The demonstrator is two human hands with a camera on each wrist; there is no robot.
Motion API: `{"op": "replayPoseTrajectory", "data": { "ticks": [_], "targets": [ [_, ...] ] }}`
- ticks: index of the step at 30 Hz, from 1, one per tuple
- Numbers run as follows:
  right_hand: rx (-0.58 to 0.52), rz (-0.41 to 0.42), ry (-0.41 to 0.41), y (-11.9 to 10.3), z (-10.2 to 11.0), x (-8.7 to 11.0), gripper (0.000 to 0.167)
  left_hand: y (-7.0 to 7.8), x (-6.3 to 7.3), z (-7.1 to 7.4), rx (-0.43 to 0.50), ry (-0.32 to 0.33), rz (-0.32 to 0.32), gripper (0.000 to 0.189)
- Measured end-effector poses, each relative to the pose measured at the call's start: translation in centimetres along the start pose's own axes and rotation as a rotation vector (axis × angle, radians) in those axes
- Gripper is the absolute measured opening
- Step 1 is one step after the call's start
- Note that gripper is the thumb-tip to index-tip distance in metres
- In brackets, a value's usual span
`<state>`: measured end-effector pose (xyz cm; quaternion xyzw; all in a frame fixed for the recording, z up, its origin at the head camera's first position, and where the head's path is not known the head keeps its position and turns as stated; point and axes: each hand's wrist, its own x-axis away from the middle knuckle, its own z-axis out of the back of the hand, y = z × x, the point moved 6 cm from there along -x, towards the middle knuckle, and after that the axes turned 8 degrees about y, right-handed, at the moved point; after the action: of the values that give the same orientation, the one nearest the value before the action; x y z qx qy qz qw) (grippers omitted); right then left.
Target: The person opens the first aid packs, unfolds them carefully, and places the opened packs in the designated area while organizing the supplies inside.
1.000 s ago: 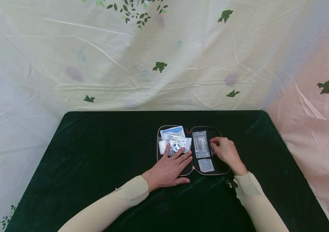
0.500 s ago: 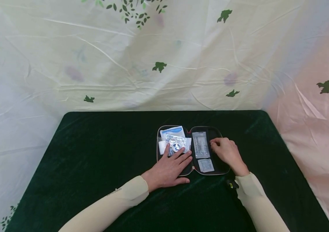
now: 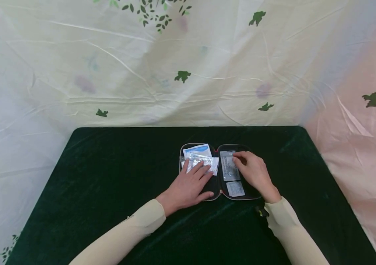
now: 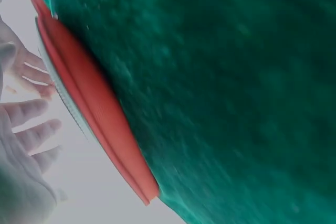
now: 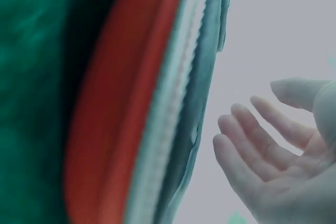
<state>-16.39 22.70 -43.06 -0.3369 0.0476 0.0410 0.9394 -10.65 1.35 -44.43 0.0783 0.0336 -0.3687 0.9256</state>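
A zip case (image 3: 250, 193) lies open on the green cloth, black inside; its outer shell (image 4: 97, 103) shows red in the left wrist view. My left hand (image 3: 188, 186) reaches over the left half with straight, spread fingers, fingertips over a clear packet (image 3: 210, 162). Behind that is a blue-and-white packet (image 3: 198, 149). My right hand (image 3: 255, 173) hangs over the right half, thumb and forefinger at the upper right edge of a long clear sachet (image 3: 229, 167). In the right wrist view its fingers (image 5: 252, 145) are loosely bent, thumb apart, nothing between them.
A small square sachet (image 3: 235, 188) lies in the right half, nearer me. Dark green velvet cloth (image 3: 118, 165) covers the table. A pale curtain (image 3: 161, 92) with leaf prints hangs behind the table's far edge.
My right hand has moved left from the right side of the case to the long sachet's edge. My left hand has shifted slightly left and farther forward over the packets.
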Motion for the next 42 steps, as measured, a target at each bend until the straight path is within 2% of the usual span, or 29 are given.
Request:
{"op": "replayPoseTrajectory", "data": {
  "ticks": [7, 12, 17, 26, 35, 42],
  "targets": [
    [-0.063, 0.099, -0.055, -2.5, -1.5, -1.2, 0.030, -1.8, 1.4, 0.7, -0.036, 0.039, 0.088, 0.070],
    [-0.048, 0.187, -0.116, -4.3, -2.9, -2.1, 0.028, -2.1, 2.7, 0.4, -0.040, -0.027, 0.108, 0.073],
    [0.009, 0.253, -0.154, -5.8, -3.9, -2.9, 0.028, -2.0, 3.3, -0.2, -0.046, -0.082, 0.098, 0.078],
    [0.121, 0.243, -0.264, -7.4, -5.6, -4.4, 0.028, -2.1, 3.4, -0.8, -0.044, -0.125, 0.104, 0.079],
    [0.154, 0.173, -0.338, -7.7, -6.7, -5.6, 0.026, -2.2, 3.5, -0.9, -0.028, -0.125, 0.100, 0.080],
    [0.168, 0.155, -0.382, -7.8, -7.4, -5.9, 0.024, -2.3, 3.5, -1.0, -0.022, -0.122, 0.100, 0.080]
  ]
}}
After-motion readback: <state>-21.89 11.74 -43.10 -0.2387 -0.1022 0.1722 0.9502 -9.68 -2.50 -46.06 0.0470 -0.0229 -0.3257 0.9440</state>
